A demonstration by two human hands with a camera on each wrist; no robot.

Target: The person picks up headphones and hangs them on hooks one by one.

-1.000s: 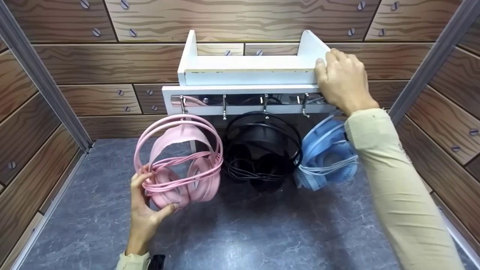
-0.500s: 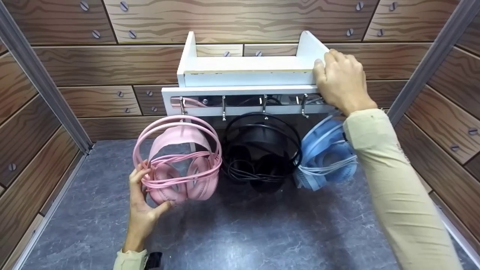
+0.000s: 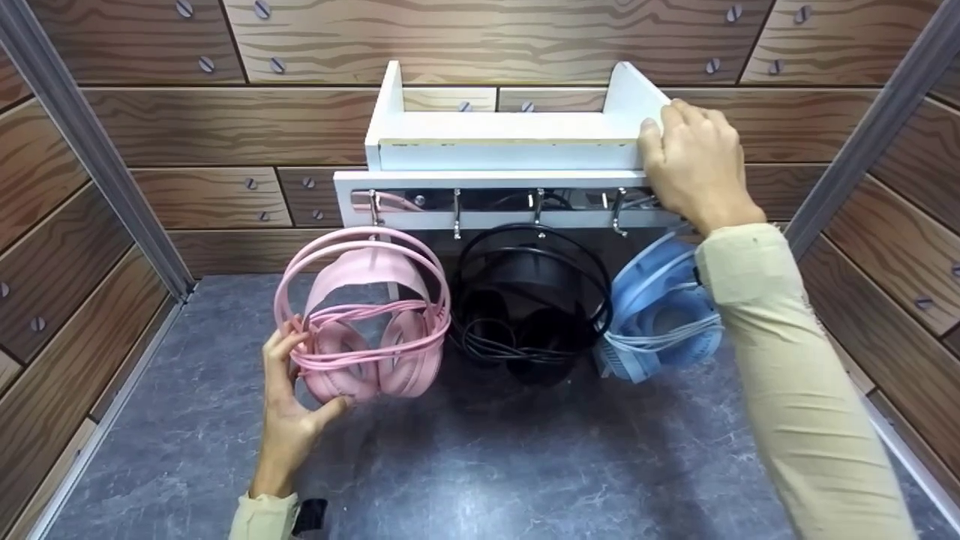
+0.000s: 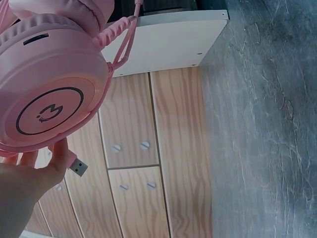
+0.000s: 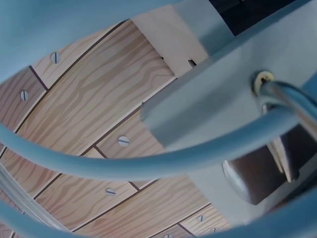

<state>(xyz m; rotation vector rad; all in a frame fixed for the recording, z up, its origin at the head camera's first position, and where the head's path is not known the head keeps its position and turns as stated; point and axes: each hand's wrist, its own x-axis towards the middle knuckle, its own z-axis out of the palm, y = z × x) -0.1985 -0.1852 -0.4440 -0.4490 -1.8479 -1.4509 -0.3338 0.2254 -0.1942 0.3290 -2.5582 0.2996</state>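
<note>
Pink headphones [image 3: 409, 375] hang at the leftmost hook [image 3: 373, 206] of a white shelf [image 3: 510, 157], their cable bundled across the front. My left hand [image 3: 289, 424] holds them by the left ear cup, thumb underneath and fingers at the outer side. In the left wrist view a USB plug [image 4: 78, 167] sticks out beside the fingers under the ear cup [image 4: 54, 109]. With my right hand [image 3: 694, 169] I grip the shelf's right end, thumb in front. Below that wrist hang blue headphones [image 3: 652, 319], partly behind the sleeve; a blue band [image 5: 148, 168] crosses the right wrist view.
Black headphones [image 3: 525, 300] hang from a middle hook [image 3: 538, 214]. Another hook [image 3: 457, 214] to their left bears nothing. Wood-patterned walls [image 3: 510, 37] enclose the back and sides, with metal posts [image 3: 97, 150] at the corners. The floor [image 3: 480, 465] is grey and marbled.
The view shifts slightly. The pink headphones have turned and lifted a little, with my left hand keeping hold of the ear cup. My right hand stays on the shelf.
</note>
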